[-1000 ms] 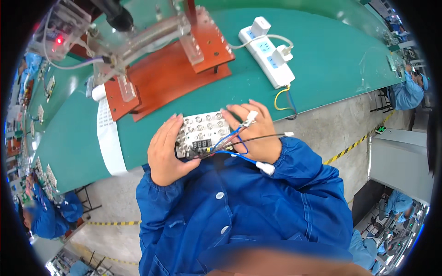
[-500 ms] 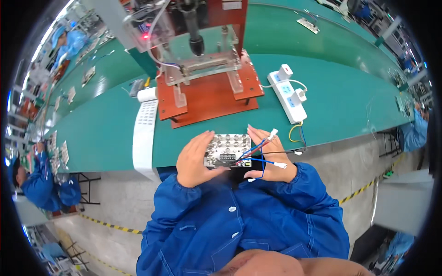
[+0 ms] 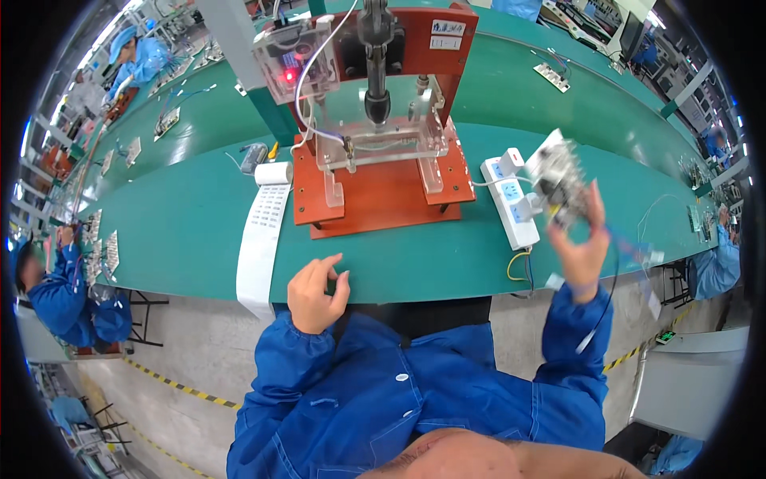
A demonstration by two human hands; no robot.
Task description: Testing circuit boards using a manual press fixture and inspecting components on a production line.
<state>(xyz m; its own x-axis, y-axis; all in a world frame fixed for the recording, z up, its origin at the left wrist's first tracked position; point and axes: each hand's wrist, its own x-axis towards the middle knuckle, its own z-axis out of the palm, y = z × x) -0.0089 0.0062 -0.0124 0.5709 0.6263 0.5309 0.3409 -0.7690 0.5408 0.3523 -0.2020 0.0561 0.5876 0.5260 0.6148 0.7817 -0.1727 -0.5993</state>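
My right hand (image 3: 582, 254) is raised to the right of the white power strip and grips a circuit board (image 3: 561, 177) by its lower edge. The board is tilted and blurred by motion; its wires, with white plugs (image 3: 656, 257) on their ends, dangle around my wrist. Near the front edge of the green bench (image 3: 399, 267), my left hand (image 3: 316, 295) holds nothing. Its fingers are loosely bent, with the thumb apart from the index finger. A red test fixture (image 3: 387, 227) with a clear plastic press plate (image 3: 379, 148) stands beyond my hands.
A roll of printed labels (image 3: 263, 215) trails over the bench edge on the left. The power strip (image 3: 511, 203) lies right of the fixture. Further boards (image 3: 552, 77) lie on the green strip behind. Co-workers in blue sit at far left (image 3: 60, 287) and far right (image 3: 716, 267).
The board, held between both hands before, has been lifted away to the right in my right hand. My left hand has let go of it and stays near the bench edge.
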